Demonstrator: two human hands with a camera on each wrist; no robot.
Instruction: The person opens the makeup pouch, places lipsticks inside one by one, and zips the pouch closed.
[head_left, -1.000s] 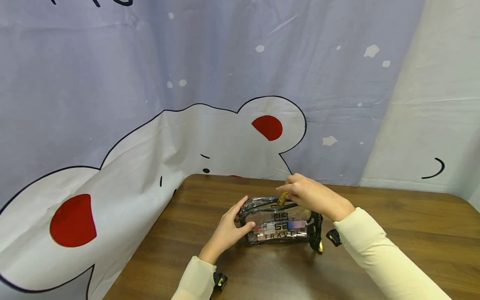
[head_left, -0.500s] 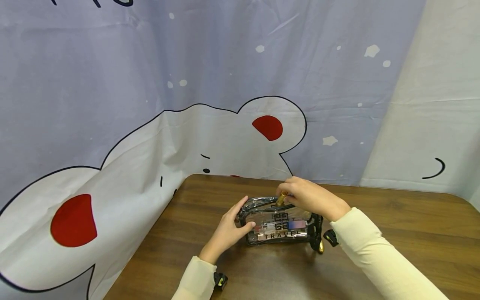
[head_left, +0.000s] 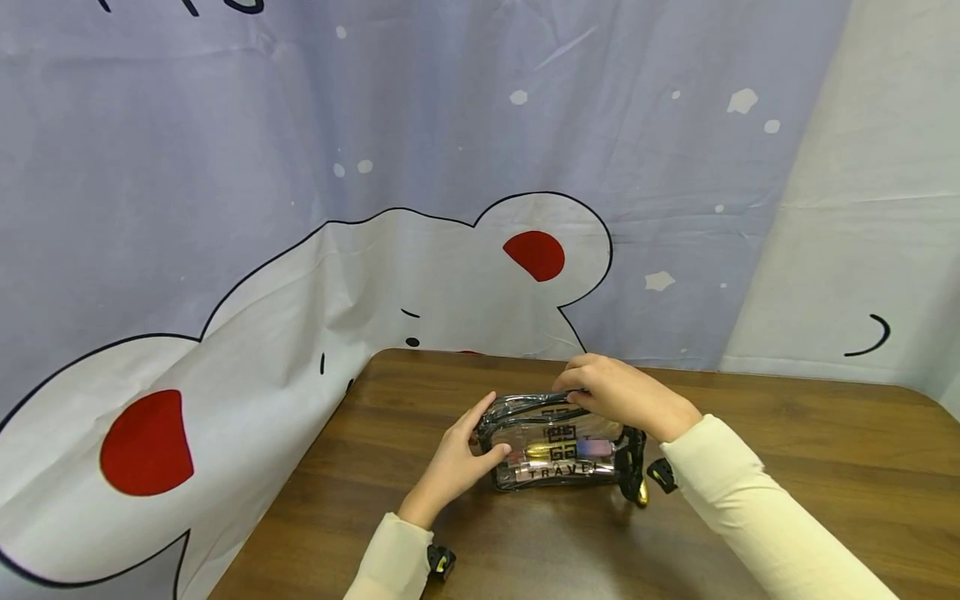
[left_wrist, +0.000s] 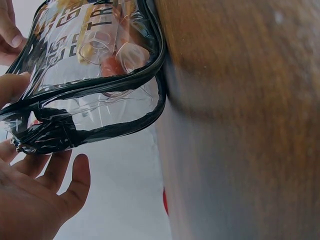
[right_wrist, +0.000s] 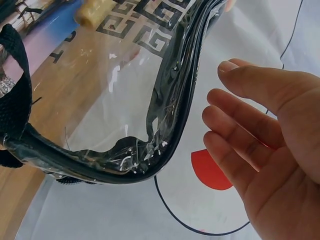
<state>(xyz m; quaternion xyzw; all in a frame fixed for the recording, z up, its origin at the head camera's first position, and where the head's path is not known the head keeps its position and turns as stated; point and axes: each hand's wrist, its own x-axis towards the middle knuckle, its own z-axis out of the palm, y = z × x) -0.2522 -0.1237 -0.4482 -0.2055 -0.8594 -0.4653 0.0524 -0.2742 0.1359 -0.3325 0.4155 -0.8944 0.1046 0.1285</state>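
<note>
A clear travel pouch [head_left: 517,408] with black trim and black lettering stands on the table, seen in all three views. My left hand [head_left: 457,454] holds its left end, thumb on the front and fingers behind; several of those fingers hang loose in the left wrist view. Over the top edge, at the right, is my right hand [head_left: 626,396]. Its fingers [right_wrist: 240,122] are loosely bent beside the pouch rim [right_wrist: 172,145], with nothing between them. Inside lies a gold tube [head_left: 537,451] next to a pink-and-blue tube [head_left: 595,448]. Other small items inside are hard to make out.
The brown wooden table [head_left: 795,483] extends around the pouch. Behind it hangs a printed cloth [head_left: 420,275] with white bear shapes. A small gold piece [head_left: 642,493] shows by the pouch's lower right corner. Each wrist wears a black device [head_left: 441,562].
The gold tube, held upright in the pouch's top by my right hand, has dropped inside and lies flat. The right hand has let go and stays above. The left hand has not moved.
</note>
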